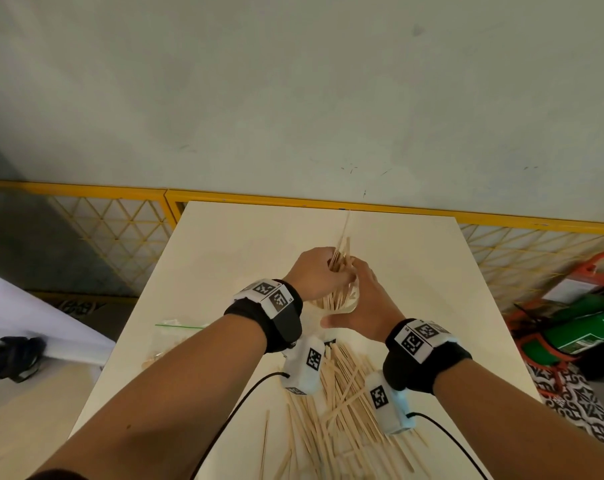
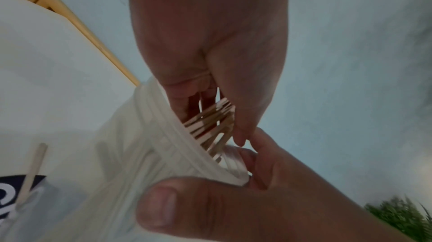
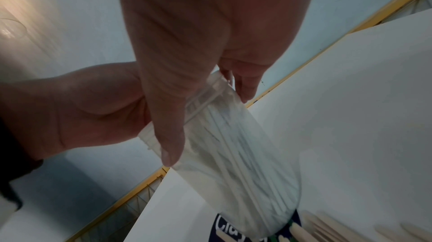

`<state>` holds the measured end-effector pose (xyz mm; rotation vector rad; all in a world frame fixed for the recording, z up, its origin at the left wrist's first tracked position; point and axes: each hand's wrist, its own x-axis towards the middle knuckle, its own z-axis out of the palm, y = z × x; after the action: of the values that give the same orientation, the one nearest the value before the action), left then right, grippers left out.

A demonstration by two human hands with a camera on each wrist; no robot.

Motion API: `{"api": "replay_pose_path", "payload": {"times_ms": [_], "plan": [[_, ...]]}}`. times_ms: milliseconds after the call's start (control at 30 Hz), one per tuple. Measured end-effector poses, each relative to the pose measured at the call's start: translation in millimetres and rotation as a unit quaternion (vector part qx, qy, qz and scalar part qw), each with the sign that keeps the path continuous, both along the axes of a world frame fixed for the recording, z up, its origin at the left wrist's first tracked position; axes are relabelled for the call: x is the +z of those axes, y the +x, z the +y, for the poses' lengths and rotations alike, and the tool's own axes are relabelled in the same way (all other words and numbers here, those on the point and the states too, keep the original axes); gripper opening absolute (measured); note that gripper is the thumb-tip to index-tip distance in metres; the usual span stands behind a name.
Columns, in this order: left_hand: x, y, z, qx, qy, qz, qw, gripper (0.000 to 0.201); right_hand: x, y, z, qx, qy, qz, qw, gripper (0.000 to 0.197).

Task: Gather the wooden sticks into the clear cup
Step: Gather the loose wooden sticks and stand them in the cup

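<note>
Head view: sticks (image 1: 340,258) between fingers (image 1: 331,268) above cup (image 1: 349,303).

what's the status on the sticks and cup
Left hand grips stick bundle in clear cup. Right hand steadies cup. Loose sticks remain on table.

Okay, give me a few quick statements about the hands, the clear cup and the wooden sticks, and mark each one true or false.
1. The left hand grips a bunch of wooden sticks at the clear cup's mouth. True.
2. The right hand rests flat on the table. False: it holds the cup.
3. Loose sticks lie on the table near the person. True.
4. The cup is empty. False: sticks show through its wall.
5. A plastic zip bag lies to the left. True.
</note>
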<state>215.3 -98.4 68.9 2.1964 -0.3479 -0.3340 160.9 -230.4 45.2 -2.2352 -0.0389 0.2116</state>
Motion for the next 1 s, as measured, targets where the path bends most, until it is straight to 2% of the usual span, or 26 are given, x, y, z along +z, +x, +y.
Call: {"api": "replay_pose_path", "payload": {"times_ms": [133,233,400,467,567,633,733,800,867,933,1000], "plan": [[-4.1,-2.0,7.3,-0.001,0.006,-0.035,0.999,0.028,-0.7,-1.0,0.4,-0.006,-0.004,0.004,1.000,0.116],[-1.0,-5.9,11.0,0.046,-0.054,-0.035,0.997,0.041,-1.1,-0.2,1.1,-0.008,-0.022,0.006,1.000,0.118],[-2.2,-14.0,17.2,0.071,-0.074,-0.085,0.991,0.041,1.2,-2.3,3.6,-0.015,-0.033,0.024,0.999,0.124],[-11.0,-15.6,21.0,0.063,-0.059,-0.142,0.986,0.042,2.5,-2.9,3.7,-0.019,-0.029,0.030,0.999,0.125],[-20.3,-16.9,25.8,0.030,0.026,-0.209,0.977,0.045,1.5,-2.7,3.0,-0.016,-0.032,0.035,0.999,0.125],[-19.0,-17.8,30.2,0.042,0.000,-0.180,0.983,0.042,2.0,-2.9,3.2,-0.015,-0.039,0.032,0.999,0.125],[-14.3,-19.7,36.9,0.093,-0.090,-0.135,0.982,0.046,2.0,-4.3,4.0,-0.021,-0.040,0.033,0.998,0.124],[-13.2,-22.6,36.8,0.072,-0.083,-0.116,0.987,0.041,2.1,-4.6,5.4,-0.023,-0.034,0.035,0.999,0.126],[-11.7,-27.7,36.1,0.065,-0.079,-0.099,0.990,0.051,3.9,-6.6,5.9,-0.019,-0.022,0.044,0.999,0.133],[-7.9,-32.7,39.0,0.082,-0.094,-0.112,0.986,0.062,6.3,-14.3,4.2,-0.015,-0.020,0.043,0.999,0.136],[-8.5,-45.6,47.5,0.128,-0.120,-0.178,0.968,0.050,2.5,-28.6,-2.3,-0.056,-0.041,0.033,0.997,0.133]]}}
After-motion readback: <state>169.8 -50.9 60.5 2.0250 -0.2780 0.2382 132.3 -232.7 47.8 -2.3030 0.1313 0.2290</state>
